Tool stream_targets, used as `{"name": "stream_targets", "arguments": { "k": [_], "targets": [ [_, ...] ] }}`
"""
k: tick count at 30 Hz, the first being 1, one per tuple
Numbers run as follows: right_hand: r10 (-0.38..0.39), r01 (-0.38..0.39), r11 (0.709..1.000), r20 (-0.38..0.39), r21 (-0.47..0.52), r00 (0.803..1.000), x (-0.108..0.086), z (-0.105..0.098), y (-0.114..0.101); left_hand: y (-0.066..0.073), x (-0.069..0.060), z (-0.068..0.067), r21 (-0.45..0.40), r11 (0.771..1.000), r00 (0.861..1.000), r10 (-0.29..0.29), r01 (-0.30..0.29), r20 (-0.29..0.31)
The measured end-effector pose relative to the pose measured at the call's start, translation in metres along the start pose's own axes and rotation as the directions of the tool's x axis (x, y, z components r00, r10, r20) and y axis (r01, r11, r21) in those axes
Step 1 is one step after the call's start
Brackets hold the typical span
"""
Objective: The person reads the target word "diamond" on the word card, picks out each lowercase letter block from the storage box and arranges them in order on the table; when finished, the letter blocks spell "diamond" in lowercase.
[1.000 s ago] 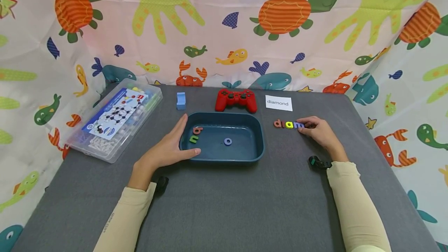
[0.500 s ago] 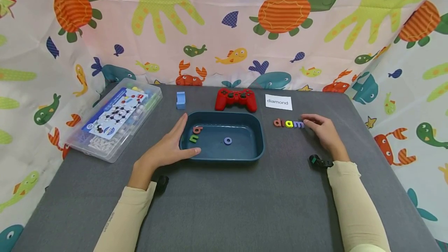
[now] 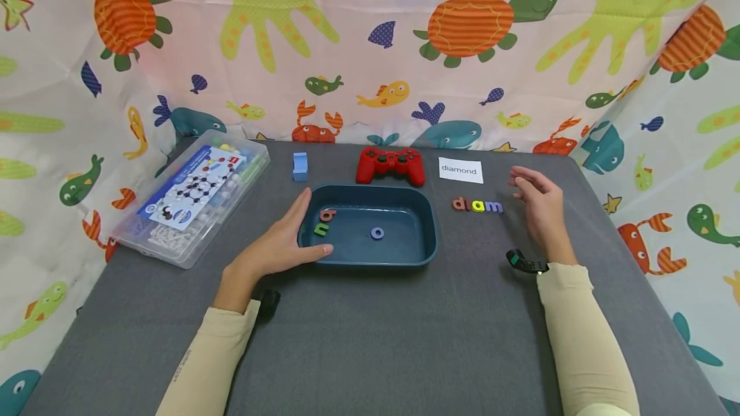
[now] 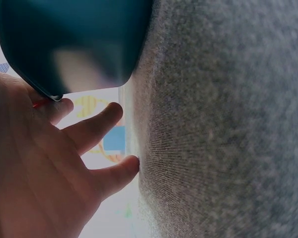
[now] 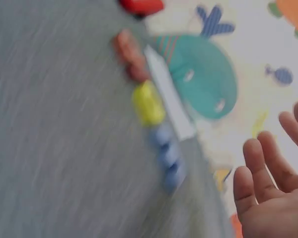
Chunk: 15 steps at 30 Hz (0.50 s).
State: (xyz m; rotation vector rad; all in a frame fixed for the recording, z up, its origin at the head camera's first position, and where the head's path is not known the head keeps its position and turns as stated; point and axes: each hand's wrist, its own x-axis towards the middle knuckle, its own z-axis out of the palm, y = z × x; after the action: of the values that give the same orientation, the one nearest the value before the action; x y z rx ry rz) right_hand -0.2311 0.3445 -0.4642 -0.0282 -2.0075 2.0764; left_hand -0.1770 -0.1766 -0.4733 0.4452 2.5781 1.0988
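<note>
Left of centre, the left hand (image 3: 274, 252) spreads straight fingers against the blue tray (image 3: 405, 246), thumb over its near rim. Inside lie a green "n" (image 3: 321, 229), a purple "o" (image 3: 372, 234) and a red letter, probably "d" (image 3: 327, 215). Right of centre, the right hand (image 3: 543, 210), loosely bent and grasping nothing, hovers beside the row "diam" (image 3: 494, 206). Above that, the card (image 3: 460, 176) reads "diamond", so seemingly four letters are placed and three remain.
</note>
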Motion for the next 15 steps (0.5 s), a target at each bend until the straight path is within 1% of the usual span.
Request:
{"name": "stream_targets", "arguments": {
  "k": [3,6,11,15],
  "targets": [
    [-0.049,0.053,0.99,-0.033,0.128,0.998,0.004,0.01,-0.009,0.0,0.0,0.0,0.001,1.0,1.0,0.002,-0.002,-0.002],
    [-0.097,0.102,0.977,-0.034,0.19,0.995,0.005,0.023,-0.023,0.0,0.001,0.0,0.003,1.0,1.0,0.008,-0.008,-0.005],
    [-0.176,0.167,0.94,0.005,0.298,0.984,0.006,0.047,-0.043,0.0,0.001,0.0,0.006,1.0,1.0,0.011,-0.011,-0.009],
    [-0.251,0.212,0.905,0.059,0.369,0.966,0.008,0.071,-0.055,-0.001,0.001,0.001,0.007,1.0,1.0,0.005,-0.005,-0.011]
  ]
}}
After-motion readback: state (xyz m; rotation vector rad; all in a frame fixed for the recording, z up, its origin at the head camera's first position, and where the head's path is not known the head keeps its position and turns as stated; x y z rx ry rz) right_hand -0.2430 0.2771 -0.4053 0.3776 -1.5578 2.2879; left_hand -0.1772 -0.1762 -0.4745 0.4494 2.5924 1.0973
